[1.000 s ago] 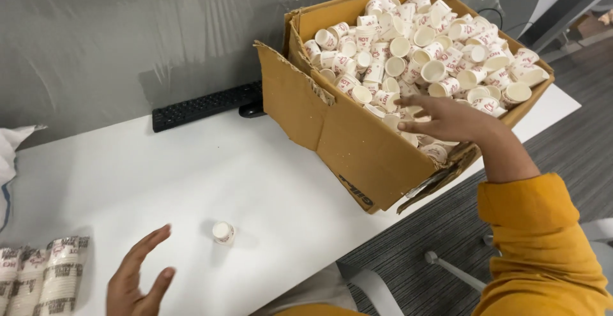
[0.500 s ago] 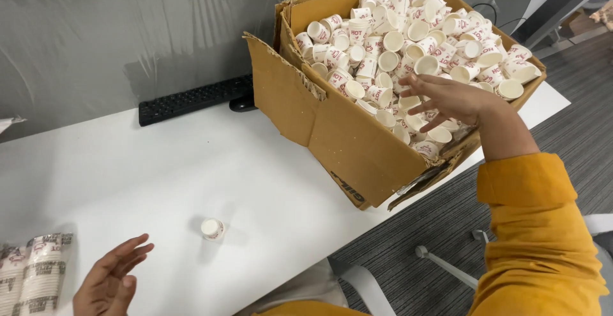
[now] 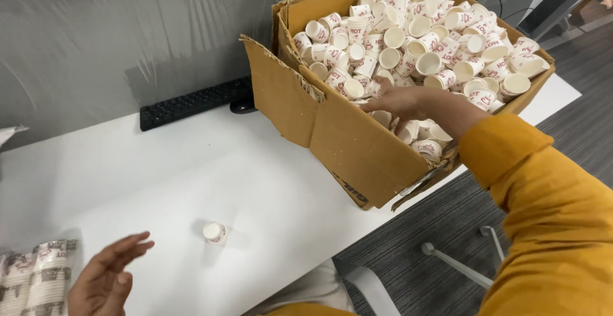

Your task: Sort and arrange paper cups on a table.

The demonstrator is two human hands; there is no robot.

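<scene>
Fingers of my right hand (image 3: 399,102) reach into the cardboard box (image 3: 357,147) from its near edge, spread loosely over the heap of small paper cups (image 3: 415,41); whether a fingertip has closed on any cup I cannot tell, since the palm faces down and hides the contact. Cups lie jumbled just beyond and beneath that hand, mouths pointing every way. My judgement: pick one lying mouth-up or on its side, pinch it by the rim lightly so the thin wall does not crush, and lift straight so neighbours do not spill over the torn flap.

My left hand (image 3: 105,281) hovers open and empty, well apart from the right, with a single upright cup (image 3: 215,232) just beyond its fingertips (a sleeve of stacked cups (image 3: 38,278) lies at its outer side).
</scene>
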